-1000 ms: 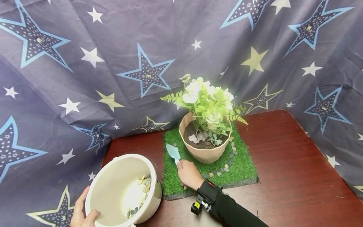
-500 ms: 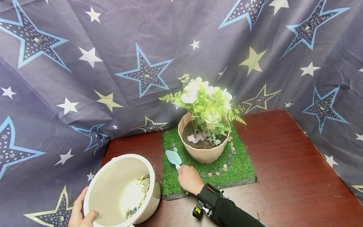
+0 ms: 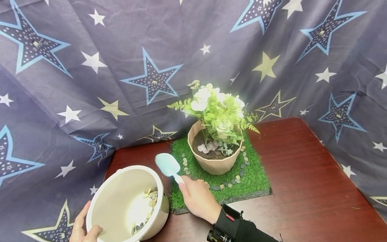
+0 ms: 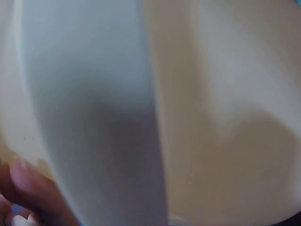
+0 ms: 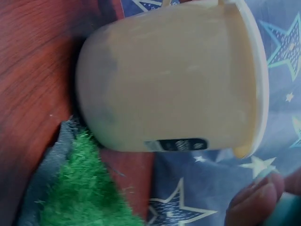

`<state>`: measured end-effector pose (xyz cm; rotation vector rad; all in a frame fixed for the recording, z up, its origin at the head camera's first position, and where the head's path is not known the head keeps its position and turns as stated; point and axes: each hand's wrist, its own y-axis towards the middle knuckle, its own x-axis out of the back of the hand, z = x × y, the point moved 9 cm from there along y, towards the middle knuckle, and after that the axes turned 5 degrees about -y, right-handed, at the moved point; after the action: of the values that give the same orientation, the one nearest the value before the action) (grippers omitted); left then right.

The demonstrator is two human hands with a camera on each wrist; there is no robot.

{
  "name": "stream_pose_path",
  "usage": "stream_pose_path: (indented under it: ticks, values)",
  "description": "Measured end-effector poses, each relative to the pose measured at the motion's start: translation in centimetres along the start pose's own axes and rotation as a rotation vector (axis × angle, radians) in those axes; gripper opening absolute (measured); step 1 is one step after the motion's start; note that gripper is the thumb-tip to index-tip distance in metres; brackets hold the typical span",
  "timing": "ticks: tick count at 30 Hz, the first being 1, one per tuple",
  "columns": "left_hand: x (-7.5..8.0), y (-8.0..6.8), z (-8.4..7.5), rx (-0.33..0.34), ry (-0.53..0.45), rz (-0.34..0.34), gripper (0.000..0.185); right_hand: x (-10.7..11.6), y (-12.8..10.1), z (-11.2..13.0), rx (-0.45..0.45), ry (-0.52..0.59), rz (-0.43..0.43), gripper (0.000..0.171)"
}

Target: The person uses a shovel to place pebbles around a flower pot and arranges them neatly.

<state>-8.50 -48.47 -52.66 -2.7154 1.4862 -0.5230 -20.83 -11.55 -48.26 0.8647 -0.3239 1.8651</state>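
My right hand [image 3: 199, 198] grips the white handle of a small trowel, whose light blue blade [image 3: 167, 164] is raised beside the bucket's far right rim. No pebbles show on the blade. My left hand [image 3: 84, 225] holds the left rim of a cream bucket [image 3: 163, 205], thumb inside and fingers outside. The bucket tilts, and several pebbles [image 3: 151, 198] lie along its inner right side. Its pale wall [image 4: 225, 141] fills most of the left wrist view. In the right wrist view, fingers [image 5: 256, 200] of the right hand show at the lower right, and the bucket [image 5: 169, 84] stands across from them.
A beige flowerpot [image 3: 216, 164] with white flowers [image 3: 201, 101] and soil stands on a green turf mat [image 3: 251, 181]. A curved row of pebbles [image 3: 242, 173] lies around the pot. The reddish wooden table [image 3: 302, 168] extends right; a starry cloth [image 3: 193, 60] hangs behind.
My right hand has lifted the trowel off the turf and moved it left toward the bucket. More pebbles left of the pot are uncovered. The left hand still holds the bucket.
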Motion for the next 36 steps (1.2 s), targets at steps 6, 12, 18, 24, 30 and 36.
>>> stream_pose_path:
  ticks: [6,12,18,24,30,36]
  values:
    - [-0.1,-0.2,-0.4,-0.059,-0.106,-0.062,0.097,0.5,-0.8,3.9,0.253,-0.103,-0.042,0.023]
    - [-0.9,-0.6,-0.7,0.012,-0.232,-0.165,0.094,0.0,-0.7,5.2,0.315,-0.214,-0.043,0.02]
    - [-1.1,-0.9,-1.5,0.022,-0.18,-0.219,0.089,0.0,-0.5,4.9,0.309,-0.257,-0.037,0.019]
    - [-1.2,-1.1,-2.6,-0.043,-0.09,-0.277,0.084,1.8,-1.0,4.6,0.329,-0.201,-0.04,0.019]
    - [-1.1,-0.8,-3.6,-0.098,0.056,-0.314,0.081,6.2,-2.2,4.0,0.374,-0.165,-0.103,0.017]
    - [-1.7,0.1,-4.2,-0.211,-0.063,-0.347,0.081,14.8,-5.2,2.1,0.415,-0.169,-0.318,0.016]
